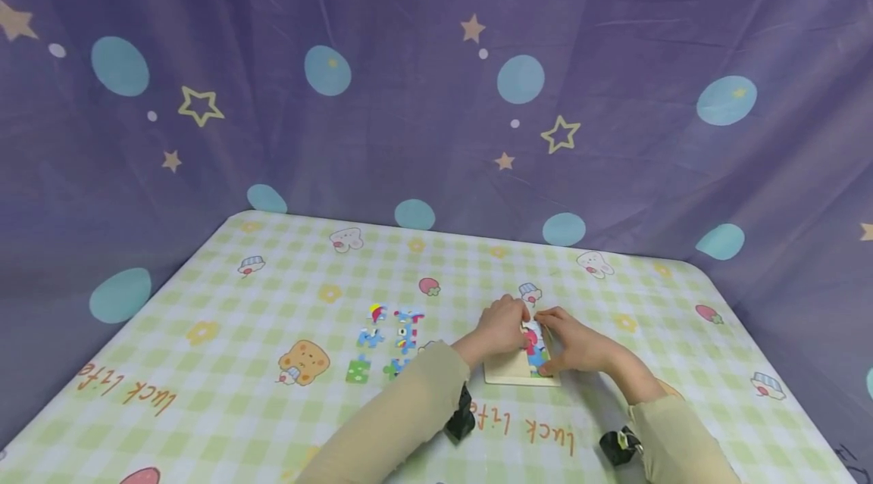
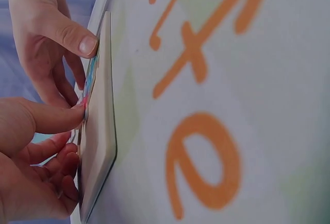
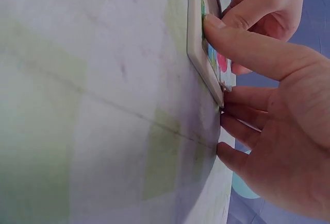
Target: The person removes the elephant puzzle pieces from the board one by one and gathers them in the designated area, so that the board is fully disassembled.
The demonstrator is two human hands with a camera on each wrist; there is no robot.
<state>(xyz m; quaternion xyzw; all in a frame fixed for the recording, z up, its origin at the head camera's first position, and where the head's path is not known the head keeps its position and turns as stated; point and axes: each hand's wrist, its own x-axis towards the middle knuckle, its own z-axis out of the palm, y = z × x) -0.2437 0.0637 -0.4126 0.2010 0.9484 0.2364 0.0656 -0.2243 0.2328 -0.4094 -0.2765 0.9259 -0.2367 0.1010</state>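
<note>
A shallow wooden puzzle board [image 1: 506, 372] lies on the table, its right part filled with colourful jigsaw pieces [image 1: 534, 346]. My left hand [image 1: 501, 326] reaches over the board's far left part. Its thumb and fingertips pinch a pale puzzle piece [image 2: 73, 133] at the upper end of the filled strip, mostly hidden by the fingers. From the right, my right hand [image 1: 580, 344] spans the board's side. Its thumb [image 3: 214, 26] presses on the green near end of the picture, while the other fingers rest along the far edge and the tabletop.
Left of the board, several loose jigsaw pieces [image 1: 370, 336] lie in two columns, some partly behind my left sleeve [image 1: 409, 408]. A checked cloth [image 1: 225, 317] with printed pictures covers the table. Behind it hangs a purple curtain [image 1: 409, 128].
</note>
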